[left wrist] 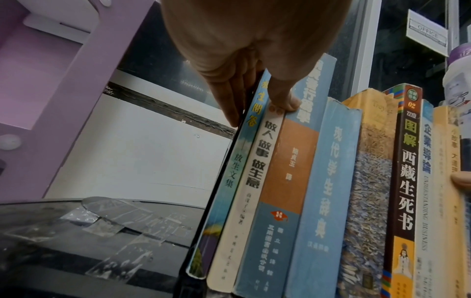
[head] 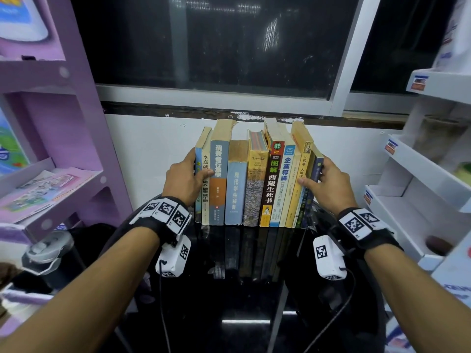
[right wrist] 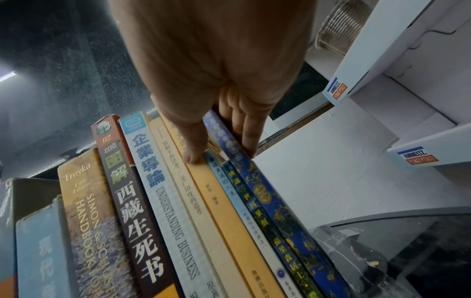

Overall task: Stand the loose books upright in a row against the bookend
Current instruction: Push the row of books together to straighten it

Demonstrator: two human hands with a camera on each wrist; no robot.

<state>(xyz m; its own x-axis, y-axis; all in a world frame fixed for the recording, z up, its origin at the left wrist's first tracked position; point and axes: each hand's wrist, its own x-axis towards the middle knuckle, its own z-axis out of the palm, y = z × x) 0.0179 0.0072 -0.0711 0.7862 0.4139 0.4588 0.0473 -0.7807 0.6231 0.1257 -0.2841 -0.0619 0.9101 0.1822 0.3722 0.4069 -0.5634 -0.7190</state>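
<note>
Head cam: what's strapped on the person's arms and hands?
Bare forearms, no sleeves or gloves. Each wrist has a black strap with white square-code marker blocks. A white box camera, also code-marked, hangs under the left hand and right hand, each trailing a thin black cable.

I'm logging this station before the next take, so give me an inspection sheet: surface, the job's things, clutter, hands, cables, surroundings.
Surface: glossy black tabletop, clear tape patches near the left end.
Job's things: row of upright books, spines forward; right-end books lean left; thin black bookend at the left end.
Clutter: nothing seen on the tabletop.
Hands: left hand grips the row's left end, right hand its right end.
Cables: black cables hang from both wrist cameras.
Surroundings: purple shelf unit left, white shelf unit right, dark window behind.
</note>
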